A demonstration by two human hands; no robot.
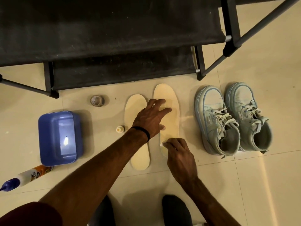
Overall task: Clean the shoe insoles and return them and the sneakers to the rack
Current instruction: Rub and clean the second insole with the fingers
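A person crouches over a tiled floor [244,185], seen from above. Two pale insoles lie side by side in the middle, toes pointing far. The left hand [150,119] reaches across the left insole [138,154] and rests with fingers spread and nearly straight on the middle of the right insole [169,98], pinning it flat. The right hand [178,151] is at the near heel end of that insole, its fingers curled around a small white wipe or cloth [161,144], only a corner of which shows.

The step in hand appears to be wiping the right insole. To do it well, the pinning hand should probably keep steady pressure so the thin insole does not slide or buckle, while the wipe travels in long strokes from heel toward toe. The pinning hand will likely need shifting so the patch beneath it also gets cleaned.

Just right of the insoles stands a pair of light blue sneakers [232,121], laces loose. The dark shoe rack [114,38] stands at the far side, its shelves open. To the left are a blue plastic tub [58,137], a small bottle [120,129], a roll of tape [97,100] and a glue bottle [27,175] lying on its side. None of these blocks the way to the rack.
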